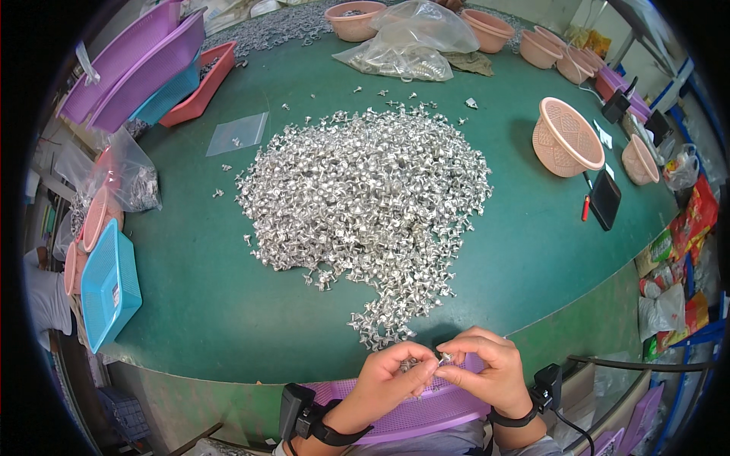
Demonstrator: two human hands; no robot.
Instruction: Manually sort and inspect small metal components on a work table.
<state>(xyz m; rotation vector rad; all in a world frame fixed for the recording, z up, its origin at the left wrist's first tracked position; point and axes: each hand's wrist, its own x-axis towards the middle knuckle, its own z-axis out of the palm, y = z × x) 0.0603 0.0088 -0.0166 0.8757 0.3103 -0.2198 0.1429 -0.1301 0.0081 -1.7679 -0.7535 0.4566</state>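
Observation:
My left hand (389,381) and my right hand (490,370) meet at the table's near edge, above a purple mesh basket (426,418). Between the thumb and fingers of my right hand is a small silver metal fitting (445,358). Curled fingers of my left hand hold several more silver fittings (408,365), partly hidden, and its thumb reaches toward the piece in the right. Just beyond my hands, a large heap of the same shiny fittings (357,190) covers the middle of the green table (205,304), with a narrow tail of pieces running toward me.
A peach basket (566,140), a black tray-like object (606,199) and a red-handled tool (585,208) lie right. Left are a blue basket (114,285), a flat plastic bag (237,134) and stacked purple baskets (144,68). A clear bag (414,42) and peach bowls (356,23) stand far back.

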